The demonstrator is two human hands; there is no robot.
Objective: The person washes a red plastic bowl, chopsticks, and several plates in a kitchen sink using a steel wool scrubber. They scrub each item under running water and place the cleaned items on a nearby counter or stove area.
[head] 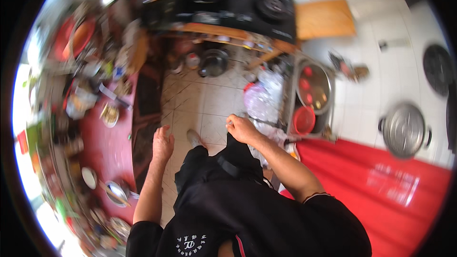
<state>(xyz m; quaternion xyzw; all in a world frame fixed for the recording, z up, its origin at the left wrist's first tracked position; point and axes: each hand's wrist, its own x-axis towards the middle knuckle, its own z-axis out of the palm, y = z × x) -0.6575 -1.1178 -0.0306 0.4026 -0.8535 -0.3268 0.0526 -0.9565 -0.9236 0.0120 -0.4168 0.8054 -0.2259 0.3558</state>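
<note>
My left hand (163, 143) hangs in the air beside the edge of the pink countertop (107, 150), holding nothing, its fingers apart. Above the tiled floor (214, 96) is my right hand (241, 127), its fingers curled; whether something small is between them I cannot tell. Near it lie clear and pinkish plastic bags (262, 101). On the countertop are a knife (115, 95), a bowl with pale food (109, 115) and a metal bowl (116, 193) with a wooden-handled utensil across it.
A black gas stove (264, 10) stands ahead. At the right, a sink holds a metal basin (314, 85) with red items and a red plastic bowl (304, 120). A lidded pot (404, 130) hangs or stands by white tiles. Red sheeting (367, 182) covers the right side. A dark pot (214, 62) sits under the stove.
</note>
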